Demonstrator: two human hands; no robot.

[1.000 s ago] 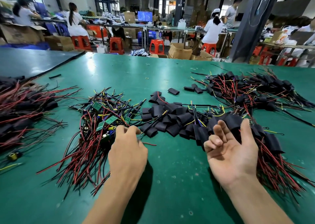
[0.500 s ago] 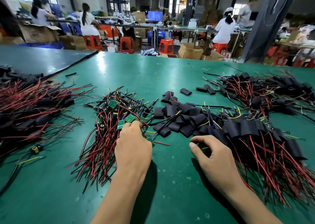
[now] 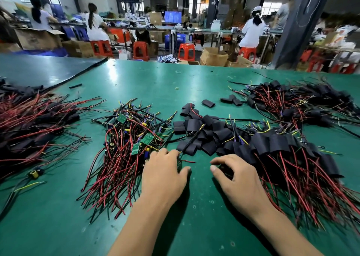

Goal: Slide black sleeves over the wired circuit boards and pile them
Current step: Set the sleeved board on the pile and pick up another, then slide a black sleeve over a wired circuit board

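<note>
A tangled pile of bare green circuit boards (image 3: 134,138) with red and black wires lies left of centre on the green table (image 3: 194,216). My left hand (image 3: 163,175) sits at that pile's right edge, fingers and thumb curled round one wired circuit board (image 3: 179,165), mostly hidden under the hand. Loose black sleeves (image 3: 204,133) lie heaped in the middle. My right hand (image 3: 239,179) is palm down beside them, thumb and fingers pinching a black sleeve (image 3: 226,171). Sleeved boards (image 3: 288,158) are piled just right of that hand.
A second heap of sleeved boards (image 3: 296,103) lies at the far right, and a third (image 3: 29,127) at the left edge. A small yellow coil part (image 3: 34,173) lies near left. Behind the table are red stools, cardboard boxes and seated people.
My right hand turned from palm up to palm down and came down onto a sleeve. My left hand drew a board out of the pile's edge, toward the right.
</note>
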